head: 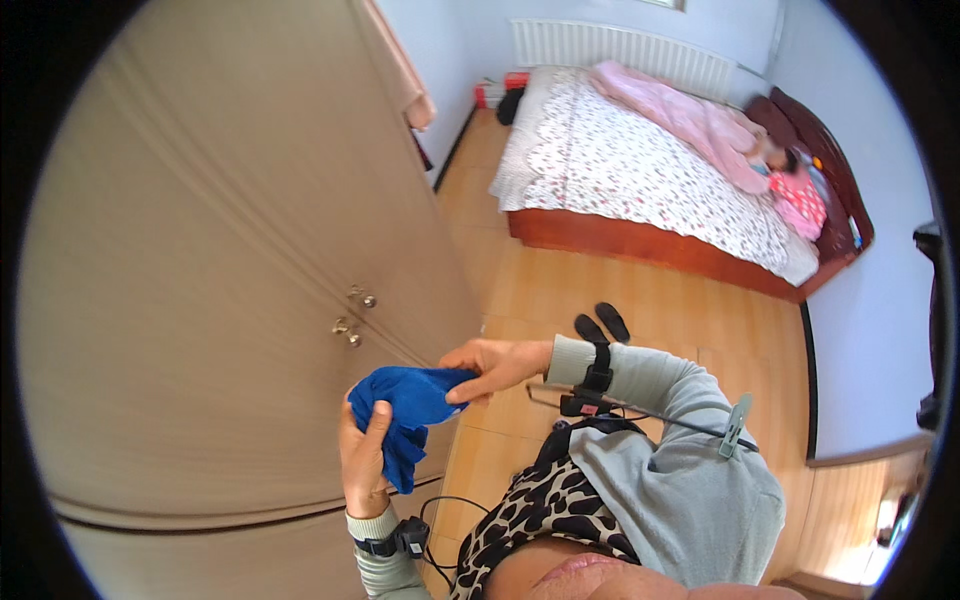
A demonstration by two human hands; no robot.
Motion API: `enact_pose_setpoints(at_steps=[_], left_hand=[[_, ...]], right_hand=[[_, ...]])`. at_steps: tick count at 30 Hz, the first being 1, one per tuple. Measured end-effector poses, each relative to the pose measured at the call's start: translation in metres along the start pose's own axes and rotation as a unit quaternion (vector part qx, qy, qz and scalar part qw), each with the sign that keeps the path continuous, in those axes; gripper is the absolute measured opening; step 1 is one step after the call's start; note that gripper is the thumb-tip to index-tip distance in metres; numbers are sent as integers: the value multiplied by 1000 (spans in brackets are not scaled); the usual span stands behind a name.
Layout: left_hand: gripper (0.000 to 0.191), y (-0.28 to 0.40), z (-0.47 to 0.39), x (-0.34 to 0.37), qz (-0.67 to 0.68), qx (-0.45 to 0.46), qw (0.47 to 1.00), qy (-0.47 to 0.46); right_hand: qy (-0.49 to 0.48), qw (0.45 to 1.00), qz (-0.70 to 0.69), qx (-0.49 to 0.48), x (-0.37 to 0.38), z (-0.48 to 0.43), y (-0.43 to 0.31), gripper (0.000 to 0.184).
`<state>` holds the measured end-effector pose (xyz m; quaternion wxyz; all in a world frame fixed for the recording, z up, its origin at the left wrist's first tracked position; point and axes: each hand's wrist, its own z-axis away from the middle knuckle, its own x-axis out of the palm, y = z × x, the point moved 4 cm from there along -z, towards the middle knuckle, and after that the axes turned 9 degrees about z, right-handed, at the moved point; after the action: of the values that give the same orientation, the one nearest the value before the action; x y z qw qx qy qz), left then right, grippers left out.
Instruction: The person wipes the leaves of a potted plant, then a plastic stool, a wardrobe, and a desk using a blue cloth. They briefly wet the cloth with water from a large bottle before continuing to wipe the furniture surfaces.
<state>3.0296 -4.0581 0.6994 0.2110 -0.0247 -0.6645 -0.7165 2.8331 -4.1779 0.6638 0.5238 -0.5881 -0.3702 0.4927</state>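
A blue cloth [409, 397] is bunched between my two hands, in front of the wardrobe doors. My left hand [365, 450] grips its left side, with the thumb lying over the fabric. On the other side, my right hand [491, 371] pinches the cloth's right end between thumb and fingers. A loose fold of the cloth hangs down beside my left palm. Both wrists carry black straps with small devices, and a cable runs along my right sleeve to a clip [735, 426].
A tall wood-grain wardrobe [225, 300] with metal knobs [352, 330] stands on the left. Dark slippers [602, 322] lie on the floor [540, 285]. Beyond is a bed [637, 169] where a person lies under a pink blanket [686, 120]. A radiator [622, 49] lines the far wall.
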Motion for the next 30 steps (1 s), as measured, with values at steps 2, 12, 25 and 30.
enact_pose_setpoints(at_steps=[2,12,25,30], left_hand=[[46,-9,-15,21,-87,24,992,-84],[47,-61,-54,90,-97,-75,971,-203],[73,-48,-53,109,79,-66,981,-165],[79,-43,-56,100,64,28,988,-136]], right_hand=[[91,995,-9,-30,-22,21,5,39],[443,893,-36,70,-77,91,-2,48],[404,910,57,69,-102,70,37,44],[173,956,146,188,-91,47,79,58]])
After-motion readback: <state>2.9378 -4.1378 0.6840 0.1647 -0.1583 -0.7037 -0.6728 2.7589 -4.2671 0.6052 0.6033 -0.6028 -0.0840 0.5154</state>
